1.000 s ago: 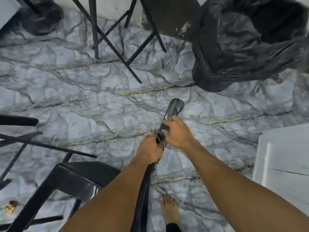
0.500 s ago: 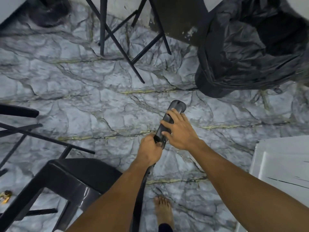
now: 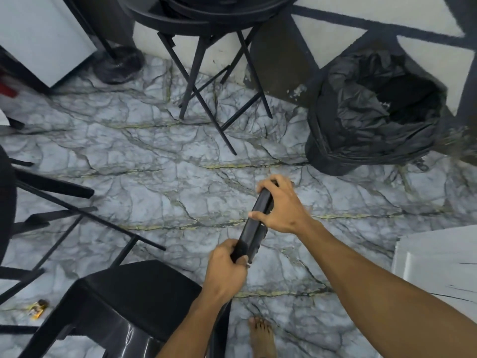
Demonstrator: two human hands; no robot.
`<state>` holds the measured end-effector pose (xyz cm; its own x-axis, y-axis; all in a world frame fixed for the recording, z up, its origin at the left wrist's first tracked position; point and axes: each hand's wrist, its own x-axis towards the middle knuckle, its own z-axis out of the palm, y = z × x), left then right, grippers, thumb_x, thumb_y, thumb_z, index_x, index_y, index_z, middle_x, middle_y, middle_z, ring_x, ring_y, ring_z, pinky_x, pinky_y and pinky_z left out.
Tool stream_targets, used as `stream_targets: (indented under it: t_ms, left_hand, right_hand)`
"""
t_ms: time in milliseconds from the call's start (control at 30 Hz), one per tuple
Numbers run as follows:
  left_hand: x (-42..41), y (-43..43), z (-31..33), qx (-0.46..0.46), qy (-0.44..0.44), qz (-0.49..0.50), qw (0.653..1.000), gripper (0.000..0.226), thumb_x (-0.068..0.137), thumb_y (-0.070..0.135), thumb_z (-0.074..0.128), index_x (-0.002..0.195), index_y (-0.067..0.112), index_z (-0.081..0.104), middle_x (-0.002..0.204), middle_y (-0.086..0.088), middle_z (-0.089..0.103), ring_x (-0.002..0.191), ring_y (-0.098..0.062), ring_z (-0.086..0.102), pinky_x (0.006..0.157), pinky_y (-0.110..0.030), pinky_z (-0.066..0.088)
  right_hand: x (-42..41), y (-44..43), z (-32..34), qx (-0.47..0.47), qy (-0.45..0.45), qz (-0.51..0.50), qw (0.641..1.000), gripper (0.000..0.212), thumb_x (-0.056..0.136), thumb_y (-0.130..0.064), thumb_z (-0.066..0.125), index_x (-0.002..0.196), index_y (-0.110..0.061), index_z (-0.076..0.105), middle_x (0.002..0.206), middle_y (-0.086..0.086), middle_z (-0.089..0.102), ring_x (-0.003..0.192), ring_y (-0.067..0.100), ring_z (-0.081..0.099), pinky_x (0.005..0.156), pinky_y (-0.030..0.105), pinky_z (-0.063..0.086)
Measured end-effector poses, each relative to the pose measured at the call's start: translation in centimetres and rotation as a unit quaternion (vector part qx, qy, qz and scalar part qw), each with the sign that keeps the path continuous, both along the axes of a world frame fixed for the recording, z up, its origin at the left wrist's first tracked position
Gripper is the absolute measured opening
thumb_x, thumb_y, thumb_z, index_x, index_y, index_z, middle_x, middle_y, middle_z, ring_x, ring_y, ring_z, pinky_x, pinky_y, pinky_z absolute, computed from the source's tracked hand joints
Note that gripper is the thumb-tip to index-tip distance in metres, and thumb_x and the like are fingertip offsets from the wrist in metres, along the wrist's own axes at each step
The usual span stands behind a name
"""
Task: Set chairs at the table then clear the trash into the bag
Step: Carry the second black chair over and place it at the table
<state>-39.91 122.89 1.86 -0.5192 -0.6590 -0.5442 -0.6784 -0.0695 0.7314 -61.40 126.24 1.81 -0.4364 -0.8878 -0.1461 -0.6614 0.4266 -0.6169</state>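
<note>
I hold a black chair by its backrest top rail, seen from above at the lower middle. My left hand grips the rail's lower part. My right hand wraps the rail's upper end, fingers curled over it. The seat lies to the lower left of my hands. A black trash bag stands open on the floor at the upper right, beyond my hands. A small yellow wrapper lies on the floor at the far left, beside the chair.
Another black chair stands against the wall at top centre, its thin legs spread on the marble floor. More dark chair legs cross at the left. A white table edge is at the right. My bare foot is below the rail.
The view has tilted up, showing the far chair's seat and the bag's opening. My right hand slid up to the end of the rail, covering its tip.
</note>
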Motion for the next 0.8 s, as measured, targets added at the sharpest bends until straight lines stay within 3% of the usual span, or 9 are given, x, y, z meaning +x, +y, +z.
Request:
stream_targets:
  t_ms: [100, 267, 433, 533, 667, 800]
  left_hand:
    - [0.4, 0.7, 1.1, -0.023, -0.013, -0.019, 0.999, 0.022, 0.085, 0.009, 0.067, 0.1, 0.024, 0.065, 0.09, 0.009, 0.071, 0.083, -0.008, 0.068, 0.068, -0.018, 0.056]
    - [-2.7, 0.1, 1.1, -0.097, -0.094, -0.149, 0.98, 0.031, 0.069, 0.034, 0.065, 0.097, 0.02, 0.067, 0.077, 0.002, 0.072, 0.07, -0.023, 0.069, 0.063, -0.041, 0.06]
    - [-2.1, 0.5, 2.2, -0.084, -0.096, -0.162, 0.978, 0.026, 0.06, 0.033, 0.063, 0.078, 0.016, 0.071, 0.067, 0.0, 0.07, 0.062, -0.021, 0.068, 0.057, -0.039, 0.059]
    - [-1.6, -0.5, 4.8, -0.088, -0.081, -0.157, 0.98, 0.021, 0.059, 0.026, 0.064, 0.076, 0.015, 0.072, 0.064, -0.001, 0.069, 0.058, -0.02, 0.066, 0.052, -0.036, 0.057]
    - [-1.3, -2.4, 9.8, -0.126, -0.041, -0.138, 0.981, 0.007, 0.06, 0.018, 0.068, 0.067, 0.015, 0.067, 0.06, -0.002, 0.069, 0.054, -0.019, 0.066, 0.05, -0.041, 0.056]
    - [1.0, -2.5, 14.6, -0.129, 0.009, -0.1, 0.987, 0.018, 0.061, 0.022, 0.071, 0.079, 0.019, 0.072, 0.07, 0.0, 0.074, 0.066, -0.02, 0.073, 0.059, -0.047, 0.061]
  right_hand:
    - [0.7, 1.2, -0.3, -0.059, -0.004, 0.004, 0.998, 0.063, 0.064, -0.056, 0.083, 0.111, -0.025, 0.055, 0.12, -0.001, 0.039, 0.117, 0.022, 0.037, 0.1, 0.04, 0.042]
    - [1.7, 3.5, -1.3, -0.071, -0.006, 0.035, 0.997, 0.06, 0.063, -0.057, 0.082, 0.104, -0.021, 0.056, 0.113, -0.001, 0.043, 0.107, 0.024, 0.043, 0.093, 0.04, 0.046]
    - [2.2, 5.2, -0.4, -0.074, -0.029, 0.026, 0.996, 0.072, 0.063, -0.061, 0.084, 0.118, -0.024, 0.055, 0.119, -0.005, 0.05, 0.112, 0.016, 0.047, 0.093, 0.029, 0.044]
    - [2.1, 4.0, 2.4, -0.058, -0.039, 0.006, 0.998, 0.081, 0.06, -0.065, 0.084, 0.124, -0.029, 0.05, 0.12, -0.008, 0.049, 0.113, 0.012, 0.044, 0.093, 0.027, 0.04]
    - [2.7, 1.6, 8.1, -0.146, -0.005, 0.007, 0.989, 0.078, 0.058, -0.058, 0.088, 0.118, -0.021, 0.054, 0.114, -0.004, 0.052, 0.11, 0.017, 0.046, 0.096, 0.03, 0.042]
    - [4.2, 0.9, 15.2, -0.22, 0.05, 0.034, 0.974, 0.08, 0.057, -0.055, 0.09, 0.116, -0.015, 0.055, 0.113, 0.0, 0.051, 0.109, 0.021, 0.047, 0.097, 0.025, 0.038]
